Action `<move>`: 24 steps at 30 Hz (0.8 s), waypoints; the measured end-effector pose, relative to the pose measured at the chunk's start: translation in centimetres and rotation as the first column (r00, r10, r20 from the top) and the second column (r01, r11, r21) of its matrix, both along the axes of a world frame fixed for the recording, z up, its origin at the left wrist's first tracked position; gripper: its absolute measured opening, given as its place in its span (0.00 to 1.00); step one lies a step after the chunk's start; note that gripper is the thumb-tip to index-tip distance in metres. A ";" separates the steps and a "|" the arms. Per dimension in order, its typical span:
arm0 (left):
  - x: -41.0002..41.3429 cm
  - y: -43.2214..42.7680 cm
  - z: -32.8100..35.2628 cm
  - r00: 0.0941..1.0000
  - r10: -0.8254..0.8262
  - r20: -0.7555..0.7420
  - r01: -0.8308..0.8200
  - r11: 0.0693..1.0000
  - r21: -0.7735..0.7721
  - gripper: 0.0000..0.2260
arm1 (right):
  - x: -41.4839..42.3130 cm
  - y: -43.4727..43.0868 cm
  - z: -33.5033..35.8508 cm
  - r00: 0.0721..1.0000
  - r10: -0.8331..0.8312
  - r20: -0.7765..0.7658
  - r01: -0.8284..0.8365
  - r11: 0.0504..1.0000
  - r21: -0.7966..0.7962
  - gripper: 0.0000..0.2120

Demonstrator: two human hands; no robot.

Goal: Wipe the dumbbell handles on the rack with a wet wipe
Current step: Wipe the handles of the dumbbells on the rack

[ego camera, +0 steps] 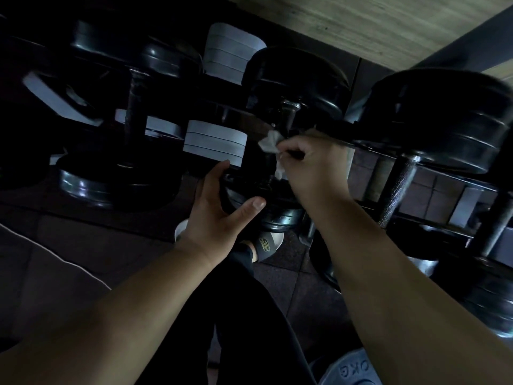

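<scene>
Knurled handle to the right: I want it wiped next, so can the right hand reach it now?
Probably yes: the knurled handle lies bare beside the right hand, which grips the wet wipe on the neighbouring dumbbell, and nothing visible stands between them.

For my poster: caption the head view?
Right hand rubs wet wipe on dumbbell handle; left hand grips its weight.

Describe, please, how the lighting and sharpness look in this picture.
Head view: dim overall, the left dumbbells nearly lost in shadow; the wooden surface at top is brightest; the wet wipe stands out pale; the big right dumbbell is blurred; wide-angle distortion bends the edges.
</scene>
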State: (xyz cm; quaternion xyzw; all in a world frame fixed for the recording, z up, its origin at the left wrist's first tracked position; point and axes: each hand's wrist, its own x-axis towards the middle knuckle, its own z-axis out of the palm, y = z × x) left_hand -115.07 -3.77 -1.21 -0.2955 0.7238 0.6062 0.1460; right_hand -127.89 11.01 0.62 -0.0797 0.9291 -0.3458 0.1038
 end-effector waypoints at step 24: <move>1.1 -14.1 5.4 0.974 0.215 0.077 -0.090 0.671 -0.736 0.35 | 1.4 -14.5 2.4 0.972 0.017 0.236 0.052 0.957 -0.287 0.07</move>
